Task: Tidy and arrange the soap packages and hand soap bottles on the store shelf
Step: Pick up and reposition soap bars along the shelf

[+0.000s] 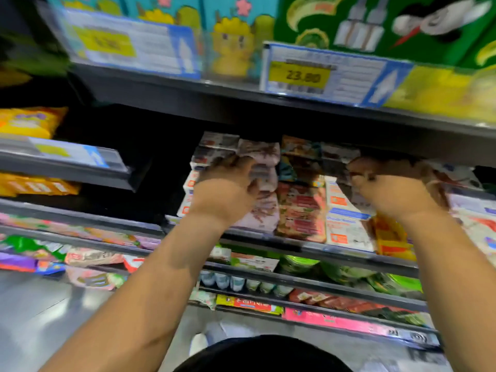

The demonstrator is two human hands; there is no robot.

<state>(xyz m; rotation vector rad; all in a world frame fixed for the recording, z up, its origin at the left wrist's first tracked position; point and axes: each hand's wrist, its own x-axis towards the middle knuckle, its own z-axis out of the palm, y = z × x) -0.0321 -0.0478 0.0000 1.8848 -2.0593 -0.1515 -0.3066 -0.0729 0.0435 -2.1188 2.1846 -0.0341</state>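
Several stacked soap packages fill the middle shelf (335,248). My left hand (228,186) grips the left side of a pale pink stack of soap packages (264,167), with white boxed packages (212,146) just left of it. A red and brown stack (302,210) stands in the centre. My right hand (389,189) has its fingers curled over the top of the white and orange soap packages (346,226) under the upper shelf. The frame is blurred, so the exact finger hold is hard to see.
The black upper shelf (241,103) hangs low over the stacks, with a yellow price tag (299,76) on its edge. Lower shelves hold green packs (349,272), small bottles (230,281) and pink boxes (335,322). A second shelf unit (67,167) stands to the left. Grey floor lies below.
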